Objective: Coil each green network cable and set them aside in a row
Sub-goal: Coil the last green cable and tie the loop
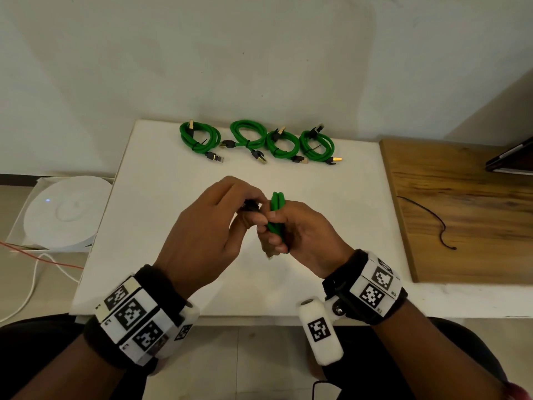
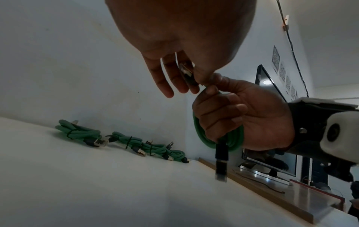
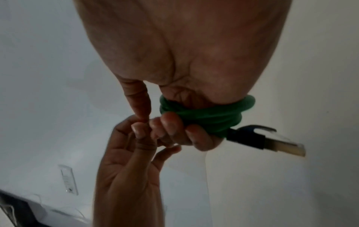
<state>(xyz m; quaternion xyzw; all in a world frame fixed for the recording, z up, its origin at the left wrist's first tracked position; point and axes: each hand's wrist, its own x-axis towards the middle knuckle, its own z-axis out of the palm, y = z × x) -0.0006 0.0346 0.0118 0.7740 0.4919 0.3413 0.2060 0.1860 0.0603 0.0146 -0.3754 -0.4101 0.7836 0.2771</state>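
White table (image 1: pixel 161 180), four coiled cables (image 1: pixel 256 141) beyond both hands.

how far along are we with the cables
Done: four coiled green cables lie in a row at the far edge of the white table. In hand: the right hand grips a fifth coil while the left hand pinches one connector. Left: set it in the row.

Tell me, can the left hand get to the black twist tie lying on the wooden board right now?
Probably not. The left hand pinches a connector of the coil. The right hand, gripping that coil, lies between it and the twist tie on the wooden board.
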